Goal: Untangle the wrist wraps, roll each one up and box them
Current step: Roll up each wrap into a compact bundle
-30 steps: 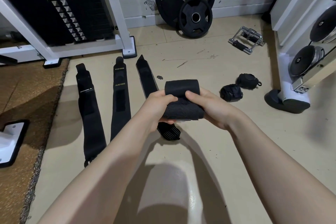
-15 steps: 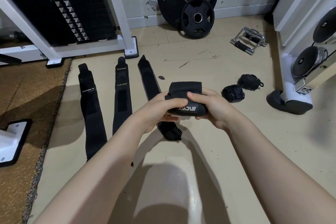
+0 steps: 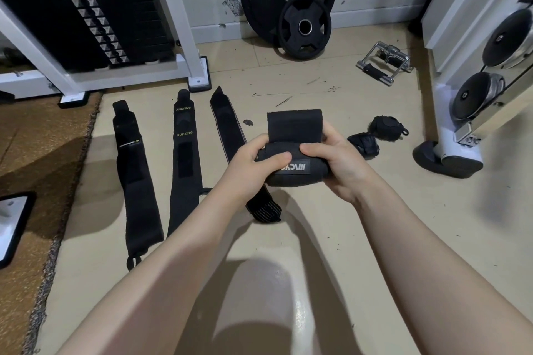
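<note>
Both my hands hold a black wrist wrap (image 3: 294, 170) that is mostly rolled, its loose end (image 3: 294, 125) standing up behind the roll. My left hand (image 3: 253, 167) grips the roll's left side with the thumb on top. My right hand (image 3: 337, 164) grips its right side. Three black wraps lie flat on the floor to the left: one at the far left (image 3: 135, 179), one marked XUEYING (image 3: 183, 161), and one (image 3: 227, 130) partly hidden under my left hand. Two rolled wraps sit to the right, one nearer (image 3: 364, 145) and one farther (image 3: 386, 127).
A white machine frame with a weight stack (image 3: 184, 37) stands at the back left. Two weight plates (image 3: 304, 27) lean on the wall. A metal cable handle (image 3: 383, 62) lies at the back right. Another machine's base (image 3: 447, 158) stands right. A brown mat (image 3: 31, 158) lies left.
The roll has been turned further in my hands, so a white logo label now faces up and the loose end is shorter. The camera has shifted slightly.
</note>
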A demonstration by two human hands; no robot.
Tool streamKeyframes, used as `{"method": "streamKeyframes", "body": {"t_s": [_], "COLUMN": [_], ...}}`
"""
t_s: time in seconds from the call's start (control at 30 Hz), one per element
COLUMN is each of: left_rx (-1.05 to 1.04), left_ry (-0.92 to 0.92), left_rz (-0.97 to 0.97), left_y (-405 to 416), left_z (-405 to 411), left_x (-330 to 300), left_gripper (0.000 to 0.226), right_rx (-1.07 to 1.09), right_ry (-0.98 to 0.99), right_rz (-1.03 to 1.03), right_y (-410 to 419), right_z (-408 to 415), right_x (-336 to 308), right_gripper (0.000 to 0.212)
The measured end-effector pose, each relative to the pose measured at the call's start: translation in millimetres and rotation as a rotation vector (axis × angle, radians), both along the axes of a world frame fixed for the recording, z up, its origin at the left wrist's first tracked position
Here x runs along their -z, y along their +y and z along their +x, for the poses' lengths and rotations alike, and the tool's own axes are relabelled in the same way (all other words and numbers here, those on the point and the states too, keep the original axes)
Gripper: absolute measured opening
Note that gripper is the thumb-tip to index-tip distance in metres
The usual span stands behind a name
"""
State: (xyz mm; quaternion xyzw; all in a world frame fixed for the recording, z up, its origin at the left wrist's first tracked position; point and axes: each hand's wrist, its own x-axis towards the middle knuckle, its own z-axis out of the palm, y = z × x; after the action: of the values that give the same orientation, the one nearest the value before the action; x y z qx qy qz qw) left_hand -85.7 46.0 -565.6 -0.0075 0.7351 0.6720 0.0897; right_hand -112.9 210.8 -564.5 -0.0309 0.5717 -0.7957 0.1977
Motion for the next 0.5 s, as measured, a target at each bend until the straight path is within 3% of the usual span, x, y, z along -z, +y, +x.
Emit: {"method": "streamKeyframes", "body": {"t_s": [0.17,0.3,0.4,0.5], "left_rx": [-0.085,-0.194,-0.159,-0.087], "left_ry": [-0.201,-0.379,-0.401,-0.352], "left_rz": [0.006,-0.084,-0.156,-0.084], "left_y": [3,-2,-6,-9], "left_z": [-3,-4,-4,-5], "left_x": [-4,-6,-6,-6], "left_gripper": [0.014,0.011,0.012,0.017], "right_rx": [-0.100,-0.258,-0.214,-0.140], "right_ry": [0.089,0.122,0.151,0.110], "right_rz": [0.180,0.272,0.261,0.195], "right_y": [-3,-10,-15,-15], "right_z": [1,7,8,7], "right_x": [-1,8,10,8], "right_gripper": [0.028,0.053,0.051,0.037]}}
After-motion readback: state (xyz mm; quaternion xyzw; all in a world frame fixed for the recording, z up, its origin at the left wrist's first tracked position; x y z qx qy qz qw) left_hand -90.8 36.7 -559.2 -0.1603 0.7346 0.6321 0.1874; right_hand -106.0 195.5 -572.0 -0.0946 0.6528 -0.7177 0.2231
